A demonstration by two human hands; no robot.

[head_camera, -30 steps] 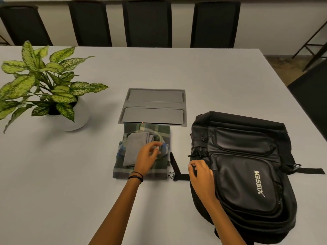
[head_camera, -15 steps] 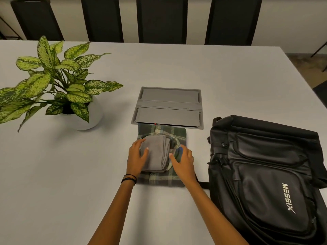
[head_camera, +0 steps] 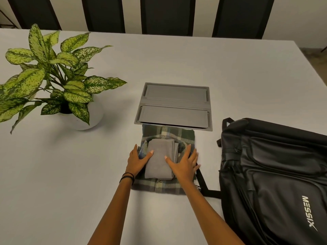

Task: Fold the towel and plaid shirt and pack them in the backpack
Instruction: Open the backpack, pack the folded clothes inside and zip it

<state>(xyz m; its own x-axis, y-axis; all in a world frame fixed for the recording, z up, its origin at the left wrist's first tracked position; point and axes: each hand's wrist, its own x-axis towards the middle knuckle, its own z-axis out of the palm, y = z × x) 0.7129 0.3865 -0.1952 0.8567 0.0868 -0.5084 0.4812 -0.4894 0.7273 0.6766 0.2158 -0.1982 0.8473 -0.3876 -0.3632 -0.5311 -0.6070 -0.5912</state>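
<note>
Both look folded: my left hand and right hand lie flat, open, on towel atop shirt; backpack packing remains

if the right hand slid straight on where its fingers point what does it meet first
The right hand lies on the plaid shirt, fingers pointing away from the person. Past the shirt's far edge it would probably meet the grey table panel first; the backpack is off that line.

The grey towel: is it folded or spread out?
Folded. The grey towel lies as a compact rectangle on the plaid shirt, with stacked layer edges showing along its right side.
</note>
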